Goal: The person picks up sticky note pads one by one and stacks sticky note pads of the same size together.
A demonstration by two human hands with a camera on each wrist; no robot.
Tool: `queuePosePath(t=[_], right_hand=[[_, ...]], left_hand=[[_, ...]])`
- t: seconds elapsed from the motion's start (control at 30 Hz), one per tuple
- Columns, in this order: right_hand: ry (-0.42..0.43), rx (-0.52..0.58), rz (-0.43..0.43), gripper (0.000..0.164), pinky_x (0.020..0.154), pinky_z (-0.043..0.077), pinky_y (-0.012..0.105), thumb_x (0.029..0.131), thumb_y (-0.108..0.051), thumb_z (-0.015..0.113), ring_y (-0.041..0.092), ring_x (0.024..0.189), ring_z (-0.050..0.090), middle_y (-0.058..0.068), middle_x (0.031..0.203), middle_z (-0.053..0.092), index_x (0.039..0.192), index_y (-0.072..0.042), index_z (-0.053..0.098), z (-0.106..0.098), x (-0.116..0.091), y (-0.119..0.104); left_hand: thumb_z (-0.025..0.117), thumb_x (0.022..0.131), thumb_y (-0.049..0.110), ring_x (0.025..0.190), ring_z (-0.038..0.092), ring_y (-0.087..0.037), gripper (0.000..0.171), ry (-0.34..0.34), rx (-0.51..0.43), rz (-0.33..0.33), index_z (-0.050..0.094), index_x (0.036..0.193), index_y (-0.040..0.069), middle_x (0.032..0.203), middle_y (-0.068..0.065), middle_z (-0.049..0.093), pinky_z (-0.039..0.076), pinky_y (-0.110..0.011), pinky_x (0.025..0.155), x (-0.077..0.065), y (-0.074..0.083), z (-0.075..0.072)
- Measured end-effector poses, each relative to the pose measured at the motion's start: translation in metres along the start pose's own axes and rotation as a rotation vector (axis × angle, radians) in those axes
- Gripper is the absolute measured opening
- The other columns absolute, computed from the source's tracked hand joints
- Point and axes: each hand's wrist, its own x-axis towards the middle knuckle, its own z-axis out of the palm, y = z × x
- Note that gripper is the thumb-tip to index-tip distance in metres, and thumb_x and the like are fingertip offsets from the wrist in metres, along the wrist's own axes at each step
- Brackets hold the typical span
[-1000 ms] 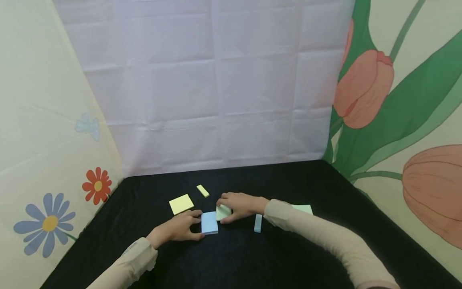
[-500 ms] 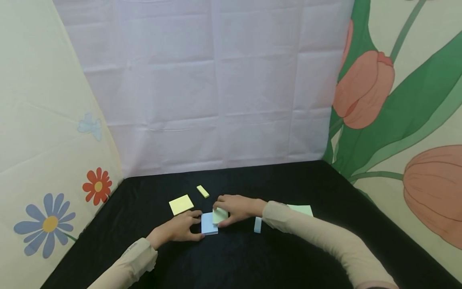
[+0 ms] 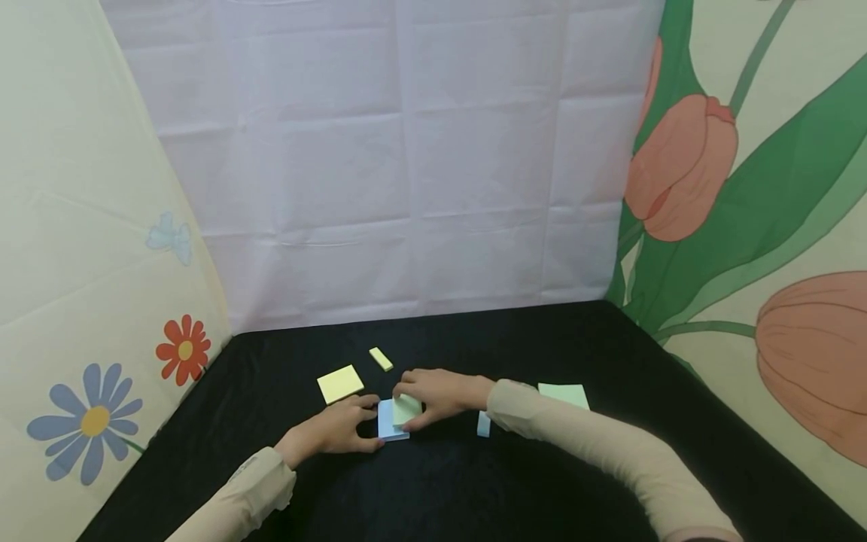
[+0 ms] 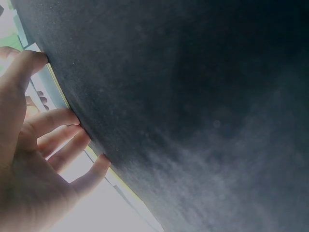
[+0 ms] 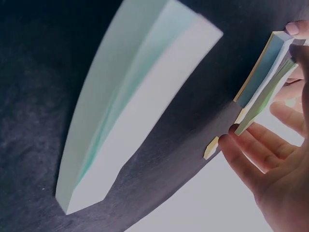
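In the head view my left hand [image 3: 335, 426] grips a blue sticky note pad [image 3: 384, 418] by its edges, thumb at the near side and fingers at the far side. The same pad shows edge-on between thumb and fingers in the left wrist view [image 4: 56, 89]. My right hand [image 3: 443, 393] pinches a small pale green sticky note pad [image 3: 406, 410] between thumb and fingertips. This green pad overlaps much of the blue one. Seen from the right wrist, the green pad [image 5: 263, 99] is slightly tilted in front of the blue pad [image 5: 263, 63].
On the black-covered table [image 3: 433, 497] lie a yellow pad [image 3: 340, 383] and a narrow yellow pad [image 3: 381, 359], both behind the left hand. A narrow blue pad [image 3: 484, 424] lies beneath the right wrist. Beyond the right sleeve is a larger green pad [image 3: 565, 394].
My right hand has moved left and a little nearer, carrying the green pad from beside the blue pad to over it. The left hand stays still on the blue pad.
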Motion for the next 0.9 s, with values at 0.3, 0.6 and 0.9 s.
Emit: queuePosePath(t=[0.3,0.6,0.9], right_hand=[[-0.008,0.004,-0.009,0.057,0.073,0.044,0.019,0.091,-0.059,0.061,0.006,0.094,0.050,-0.002,0.120,0.054,0.132,-0.020,0.056,0.003,0.005,-0.003],[0.008,-0.016,-0.035,0.056,0.070,0.042,0.017,0.092,-0.058,0.061,0.005,0.092,0.049,-0.002,0.117,0.054,0.132,-0.019,0.056,0.002,0.009,-0.008],[0.022,-0.036,-0.067,0.055,0.069,0.041,0.015,0.091,-0.058,0.062,0.004,0.091,0.048,-0.003,0.115,0.054,0.131,-0.020,0.057,0.006,0.013,-0.012]], left_hand=[[0.065,0.093,0.046,0.119,0.056,-0.029,0.060,0.006,-0.019,0.006,0.065,0.126,-0.004,0.137,-0.017,0.055,0.049,-0.045,0.094,-0.002,0.002,-0.001],[0.066,0.093,0.045,0.119,0.056,-0.030,0.059,0.011,-0.030,0.011,0.065,0.127,-0.004,0.138,-0.017,0.055,0.049,-0.045,0.094,-0.002,0.002,0.000],[0.065,0.094,0.044,0.118,0.056,-0.028,0.056,0.018,-0.047,0.028,0.065,0.128,-0.001,0.138,-0.014,0.054,0.049,-0.045,0.092,-0.002,0.000,0.002]])
